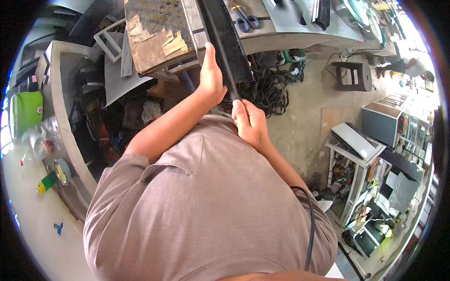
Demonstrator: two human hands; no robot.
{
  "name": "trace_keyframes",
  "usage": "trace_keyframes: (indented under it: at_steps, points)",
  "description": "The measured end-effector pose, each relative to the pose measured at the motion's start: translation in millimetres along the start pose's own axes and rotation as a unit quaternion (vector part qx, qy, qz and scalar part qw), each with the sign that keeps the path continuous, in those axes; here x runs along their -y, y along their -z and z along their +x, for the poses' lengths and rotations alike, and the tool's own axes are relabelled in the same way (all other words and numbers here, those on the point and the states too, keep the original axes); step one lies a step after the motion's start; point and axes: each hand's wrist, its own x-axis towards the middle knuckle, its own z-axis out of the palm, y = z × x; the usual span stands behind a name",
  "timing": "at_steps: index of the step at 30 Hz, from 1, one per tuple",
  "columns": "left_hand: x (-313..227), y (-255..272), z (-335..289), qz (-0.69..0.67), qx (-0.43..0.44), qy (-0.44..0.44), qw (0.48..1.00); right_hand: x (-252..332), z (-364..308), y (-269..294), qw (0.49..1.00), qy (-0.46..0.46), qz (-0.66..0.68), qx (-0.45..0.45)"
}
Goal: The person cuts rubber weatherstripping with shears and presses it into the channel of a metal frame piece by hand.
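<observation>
A long, flat black bar (227, 40) runs from the workbench's edge toward my body, with a narrower strip reaching further down along its left side. My left hand (213, 77) grips the bar from the left, thumb up along the edge; its other fingers pass underneath, and a bit of fingertip shows on the far right side. Closed round the lower end of the narrow strip is my right hand (251, 122), thumb on top. Beneath the bar's upper part lies a worn wooden board (157, 40) with peeling patches. Scissors (246, 21) with dark blue handles rest right of the bar.
A tangled heap of black strips (269, 86) lies on the floor ahead. Further right stand a black stool (352, 76) and a white-framed cart (358, 161) with assorted items. At left, a pale counter (28, 196) carries a green container (28, 112) and tape rolls (62, 172).
</observation>
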Motion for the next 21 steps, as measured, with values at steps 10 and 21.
trace_keyframes:
  at_steps: [10, 21]
  points:
    - [13.0, 9.2, 23.8, -0.033, -0.028, -0.018, 0.999, 4.0, 14.7, -7.6, 0.999, -0.008, -0.004, -0.052]
    - [7.0, 0.5, 10.5, -0.039, -0.04, 0.0, 0.998, 2.9, 19.6, -0.5, 0.997, -0.03, 0.064, 0.004]
